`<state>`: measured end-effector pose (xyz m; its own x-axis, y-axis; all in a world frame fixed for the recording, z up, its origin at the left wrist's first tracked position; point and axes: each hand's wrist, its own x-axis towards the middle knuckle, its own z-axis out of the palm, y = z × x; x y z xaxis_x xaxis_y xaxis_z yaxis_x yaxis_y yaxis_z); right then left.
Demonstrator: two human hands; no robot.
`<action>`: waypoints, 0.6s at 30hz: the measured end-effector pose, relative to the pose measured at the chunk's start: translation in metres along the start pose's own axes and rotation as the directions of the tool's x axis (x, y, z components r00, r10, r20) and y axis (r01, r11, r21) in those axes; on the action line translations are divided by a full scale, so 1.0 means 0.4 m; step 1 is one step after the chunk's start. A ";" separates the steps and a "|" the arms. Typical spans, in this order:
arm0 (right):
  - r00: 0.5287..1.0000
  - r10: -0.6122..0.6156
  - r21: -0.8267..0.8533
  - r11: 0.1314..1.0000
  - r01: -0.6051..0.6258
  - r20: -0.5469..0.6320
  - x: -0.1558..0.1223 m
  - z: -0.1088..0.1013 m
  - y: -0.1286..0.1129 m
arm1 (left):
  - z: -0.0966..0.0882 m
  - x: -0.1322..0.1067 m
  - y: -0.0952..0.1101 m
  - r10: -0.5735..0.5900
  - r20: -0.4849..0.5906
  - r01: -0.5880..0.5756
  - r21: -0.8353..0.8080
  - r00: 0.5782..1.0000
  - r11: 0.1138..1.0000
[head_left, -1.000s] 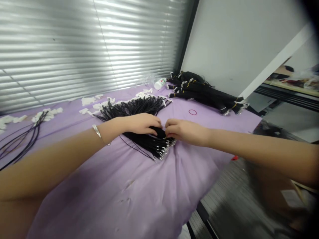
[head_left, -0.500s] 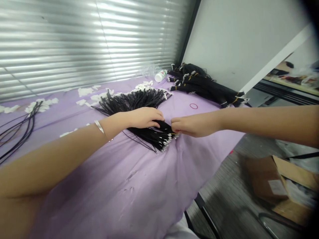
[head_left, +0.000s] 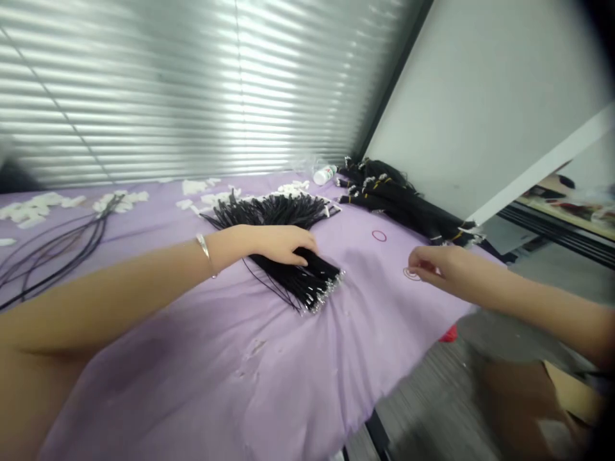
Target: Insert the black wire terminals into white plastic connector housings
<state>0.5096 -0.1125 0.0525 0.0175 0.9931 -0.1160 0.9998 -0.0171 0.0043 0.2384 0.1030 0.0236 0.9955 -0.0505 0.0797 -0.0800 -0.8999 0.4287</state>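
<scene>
A thick bundle of black cords (head_left: 307, 276) with small silvery metal ends lies on the purple tablecloth (head_left: 298, 371). My left hand (head_left: 283, 243), with a bracelet at the wrist, is closed over the top of the bundle, thumb on the near side. To the right, apart from the cords, my right hand (head_left: 432, 262) pinches a thin, brownish rubber band (head_left: 412, 274) just above the cloth. A red rubber band (head_left: 379, 235) lies flat between that hand and the back of the table.
Tied black cord bundles (head_left: 398, 202) are piled at the back right, beside a white bottle (head_left: 325, 175). White pieces (head_left: 33, 210) and loose dark cords (head_left: 91, 224) lie at the left. Blinds (head_left: 192, 96) stand behind. A cardboard box (head_left: 519, 403) is on the floor.
My right hand has left the metal ends of the bundle and moved right, where a rubber band shows at its fingertips. My left hand stays on the cords. The camera view has shifted.
</scene>
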 end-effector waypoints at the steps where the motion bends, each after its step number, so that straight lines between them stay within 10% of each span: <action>1: 0.999 0.046 -0.034 0.998 -0.045 0.015 0.033 -0.002 0.005 | -0.021 -0.013 0.013 -0.004 -0.004 0.004 0.018 1.000 1.000; 5: 0.997 0.077 -0.118 0.990 -0.078 -0.021 0.165 -0.003 0.000 | -0.091 -0.108 0.088 -0.306 -0.248 0.244 -0.254 0.919 0.936; 8: 0.998 0.062 -0.120 0.991 -0.063 -0.010 0.228 -0.004 -0.003 | -0.085 -0.202 0.141 -0.712 -0.229 0.241 -0.836 0.663 0.493; 12: 0.997 0.062 0.107 0.993 -0.059 -0.033 0.263 -0.023 -0.052 | -0.016 -0.287 0.176 -0.920 0.081 0.115 -0.993 0.383 -0.039; 14: 0.994 0.094 0.409 0.906 -0.105 0.047 0.269 -0.032 -0.112 | 0.013 -0.293 0.180 -0.912 0.235 0.087 -0.972 0.337 -0.219; 18: 0.950 -0.035 0.649 0.738 -0.185 0.310 0.288 -0.039 -0.243 | 0.026 -0.243 0.171 -0.864 0.317 0.058 -0.945 0.392 -0.321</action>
<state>0.4142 0.0054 0.0541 -0.0175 0.9082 -0.4181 0.7359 -0.2714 -0.6203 0.1366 0.0419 0.0359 0.4751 0.6199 -0.6245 0.0356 0.6956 0.7175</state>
